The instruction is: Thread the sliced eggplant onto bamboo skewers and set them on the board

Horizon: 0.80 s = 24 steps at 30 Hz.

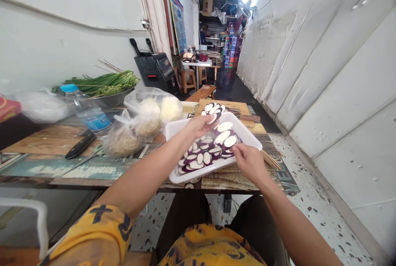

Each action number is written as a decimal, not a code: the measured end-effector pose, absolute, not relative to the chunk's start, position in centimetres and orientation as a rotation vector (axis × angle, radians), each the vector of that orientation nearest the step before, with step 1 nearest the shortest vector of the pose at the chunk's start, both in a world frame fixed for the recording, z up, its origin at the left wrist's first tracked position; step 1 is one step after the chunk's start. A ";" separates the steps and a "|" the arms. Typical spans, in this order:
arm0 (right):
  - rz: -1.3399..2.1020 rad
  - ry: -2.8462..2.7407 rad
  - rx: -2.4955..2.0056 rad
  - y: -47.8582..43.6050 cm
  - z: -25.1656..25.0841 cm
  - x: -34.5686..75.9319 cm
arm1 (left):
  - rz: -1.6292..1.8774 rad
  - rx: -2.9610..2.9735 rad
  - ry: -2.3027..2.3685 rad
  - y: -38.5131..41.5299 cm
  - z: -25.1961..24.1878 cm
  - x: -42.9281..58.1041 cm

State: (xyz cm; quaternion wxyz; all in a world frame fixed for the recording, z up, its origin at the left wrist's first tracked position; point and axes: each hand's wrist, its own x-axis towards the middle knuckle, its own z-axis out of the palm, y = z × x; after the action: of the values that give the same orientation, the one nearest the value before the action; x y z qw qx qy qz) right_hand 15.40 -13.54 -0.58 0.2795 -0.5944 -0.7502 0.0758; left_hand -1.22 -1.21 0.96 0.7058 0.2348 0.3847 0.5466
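A white plastic tray (pixel 182 177) on the table holds many purple-skinned eggplant slices (pixel 198 163) with pale flesh. My left hand (pixel 202 125) reaches over the tray's far side, its fingers closed on an eggplant slice (pixel 213 119). Over the tray's right side my right hand (pixel 250 162) is closed in a pinch beside larger-looking eggplant slices (pixel 222 137). What sits between its fingertips is too small to make out. Behind the tray, more eggplant slices (pixel 213 108) lie on a wooden cutting board (pixel 238 105), with a wooden-handled knife (pixel 249 117) at its right.
Thin wooden skewers (pixel 270 161) lie right of the tray. To the left are bagged food (pixel 123 140), a water bottle (pixel 93 113), a black-handled knife (pixel 80 145) and a metal bowl of green stalks (pixel 114 97). A black speaker-like box (pixel 157 72) stands beyond.
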 end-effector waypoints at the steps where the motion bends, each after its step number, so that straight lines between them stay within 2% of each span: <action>1: 0.199 -2.012 -1.597 -13.6 -0.6 15.4 | 1.212 0.530 0.858 -1.3 1.0 -1.2; 15: 0.152 -1.982 -1.610 -12.3 -0.8 14.6 | 1.119 0.695 0.928 -1.9 0.7 -1.1; 24: 0.176 -1.898 -1.491 -11.0 -1.8 15.0 | 0.901 0.740 0.804 -2.6 1.2 -1.3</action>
State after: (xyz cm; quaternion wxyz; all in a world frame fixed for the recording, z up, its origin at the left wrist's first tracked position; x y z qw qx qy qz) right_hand 15.02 -10.97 -1.78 0.3530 -0.5764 -0.7339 0.0682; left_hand -1.28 -2.60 1.23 0.7595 0.3399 0.3691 0.4139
